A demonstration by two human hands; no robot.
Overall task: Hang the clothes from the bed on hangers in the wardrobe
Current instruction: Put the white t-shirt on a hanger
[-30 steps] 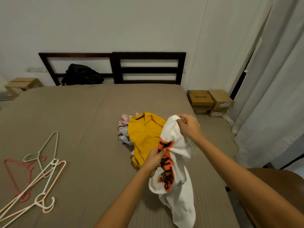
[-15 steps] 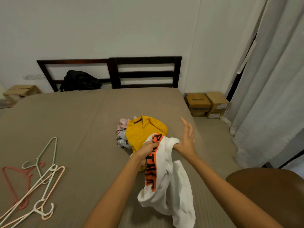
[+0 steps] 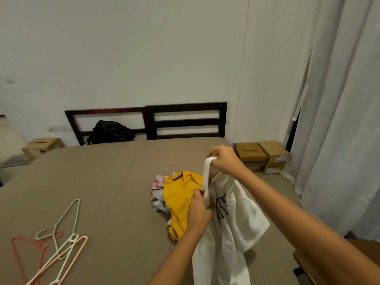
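White shirt (image 3: 230, 227): right of centre, lifted off the bed (image 3: 102, 182), hem trailing to the lower edge. Right hand (image 3: 225, 160) pinches its upper edge; left hand (image 3: 198, 210) closes on the fabric lower down. Yellow garment (image 3: 178, 198): centre, atop a small clothes pile. Hangers (image 3: 55, 241): lower left, lying loose on the bed.

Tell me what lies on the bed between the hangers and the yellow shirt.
Nothing: in the head view, only bare brown sheet of the bed stretches from the hangers at the left to the yellow shirt on the clothes pile.
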